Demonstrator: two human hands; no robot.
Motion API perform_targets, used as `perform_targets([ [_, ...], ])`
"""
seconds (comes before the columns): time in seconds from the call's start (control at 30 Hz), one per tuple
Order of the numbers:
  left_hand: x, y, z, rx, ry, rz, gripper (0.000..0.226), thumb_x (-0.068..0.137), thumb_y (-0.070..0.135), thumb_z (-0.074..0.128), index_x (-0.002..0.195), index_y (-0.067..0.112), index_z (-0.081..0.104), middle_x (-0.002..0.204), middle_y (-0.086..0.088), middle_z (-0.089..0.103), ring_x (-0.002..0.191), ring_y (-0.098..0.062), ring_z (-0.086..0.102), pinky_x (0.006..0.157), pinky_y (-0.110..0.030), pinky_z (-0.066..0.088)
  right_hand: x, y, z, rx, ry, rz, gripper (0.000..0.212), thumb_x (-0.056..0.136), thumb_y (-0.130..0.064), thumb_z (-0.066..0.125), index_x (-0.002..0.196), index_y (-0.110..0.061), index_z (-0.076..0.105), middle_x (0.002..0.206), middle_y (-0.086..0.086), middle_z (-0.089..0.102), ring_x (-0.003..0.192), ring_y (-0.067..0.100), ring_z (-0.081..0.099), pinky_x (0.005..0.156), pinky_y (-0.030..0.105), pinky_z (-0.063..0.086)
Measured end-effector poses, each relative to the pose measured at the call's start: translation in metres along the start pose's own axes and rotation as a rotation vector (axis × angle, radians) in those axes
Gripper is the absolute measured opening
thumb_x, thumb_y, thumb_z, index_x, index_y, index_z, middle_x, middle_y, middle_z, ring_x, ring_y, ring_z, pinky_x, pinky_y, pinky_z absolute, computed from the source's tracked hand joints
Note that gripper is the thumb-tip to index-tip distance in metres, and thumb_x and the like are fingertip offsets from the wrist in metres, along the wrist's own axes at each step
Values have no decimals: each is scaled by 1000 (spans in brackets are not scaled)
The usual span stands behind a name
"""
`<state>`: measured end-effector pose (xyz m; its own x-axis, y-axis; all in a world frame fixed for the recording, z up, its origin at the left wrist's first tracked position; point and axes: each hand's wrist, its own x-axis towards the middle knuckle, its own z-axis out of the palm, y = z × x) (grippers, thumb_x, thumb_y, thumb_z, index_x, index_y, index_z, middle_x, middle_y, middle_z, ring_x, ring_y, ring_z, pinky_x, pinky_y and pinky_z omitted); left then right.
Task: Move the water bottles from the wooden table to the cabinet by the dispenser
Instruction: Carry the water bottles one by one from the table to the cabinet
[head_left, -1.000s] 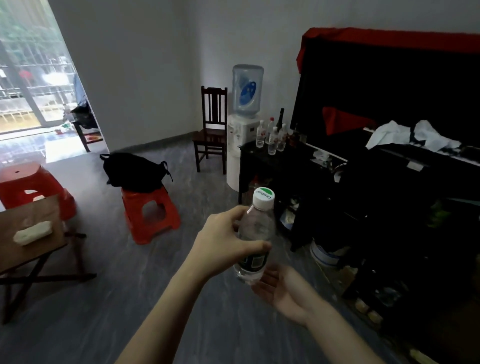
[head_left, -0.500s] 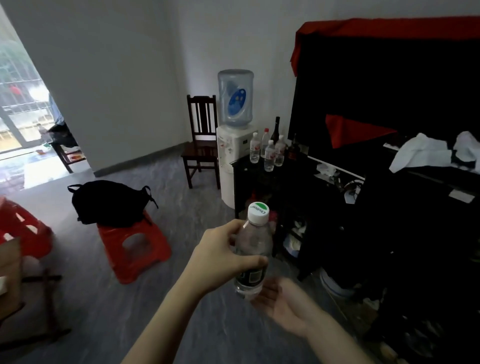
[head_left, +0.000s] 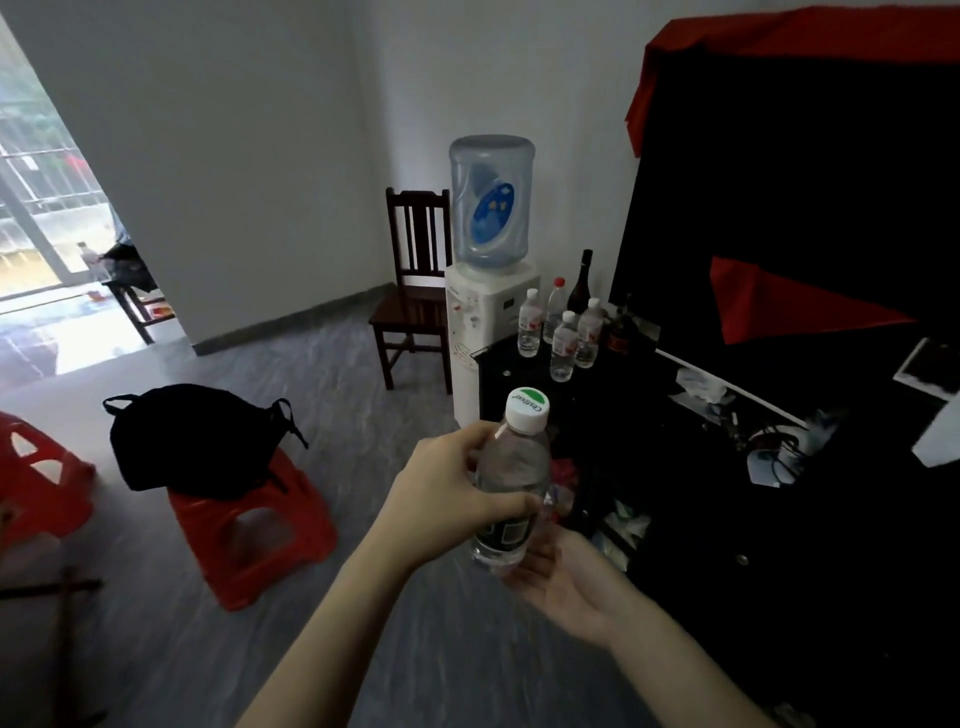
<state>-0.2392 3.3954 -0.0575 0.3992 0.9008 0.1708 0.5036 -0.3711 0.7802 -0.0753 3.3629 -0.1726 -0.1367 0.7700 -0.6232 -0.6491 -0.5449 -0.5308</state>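
Left hand (head_left: 447, 493) grips the water bottle (head_left: 511, 488); right hand (head_left: 566, 587) cups beneath.

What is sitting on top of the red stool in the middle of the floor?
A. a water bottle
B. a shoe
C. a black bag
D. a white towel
C: a black bag with loose straps sits on the red stool, covering its top.

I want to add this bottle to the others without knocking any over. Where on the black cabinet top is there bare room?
The front-left stretch of the black cabinet top, between the white water dispenser and the cluster of clear plastic bottles, looks bare. The rear by the dark glass bottle is crowded. The left hand grips the clear white-capped bottle.
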Motion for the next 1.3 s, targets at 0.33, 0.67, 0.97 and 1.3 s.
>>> perform_targets([
  [0.33, 170, -74, -35, -2, -82, 64, 49, 65, 39, 92, 108, 32, 69, 95, 16, 75, 87, 7, 68, 71, -10, 55, 133, -100, 49, 20, 22, -34, 22, 88, -12, 57, 102, 3, 65, 105, 23, 71, 96, 32, 71, 76, 38, 58],
  [0.67, 337, -105, -48, -25, -231, 179, 47, 65, 35, 93, 106, 33, 70, 94, 28, 73, 83, 10, 68, 67, -4, 48, 212, -197, 92, 175, 145, -118, 19, 93, -8, 48, 100, 5, 61, 103, 24, 67, 94, 30, 64, 83, 37, 53],
  [0.97, 449, -113, 6, -3, -358, 227, 46, 64, 41, 91, 104, 34, 69, 92, 17, 76, 84, 4, 70, 75, -23, 58, 275, -272, 50, 276, 230, -156, 22, 90, -5, 48, 108, 6, 57, 99, 25, 66, 93, 33, 64, 79, 39, 53],
  [1.3, 603, -77, 117, 47, -567, 359, 52, 68, 43, 90, 113, 31, 68, 96, 19, 74, 89, 6, 69, 76, -13, 53, 331, -388, -45, 430, 292, -260, 19, 91, -6, 51, 103, 6, 60, 114, 26, 63, 108, 35, 61, 93, 41, 49],
])
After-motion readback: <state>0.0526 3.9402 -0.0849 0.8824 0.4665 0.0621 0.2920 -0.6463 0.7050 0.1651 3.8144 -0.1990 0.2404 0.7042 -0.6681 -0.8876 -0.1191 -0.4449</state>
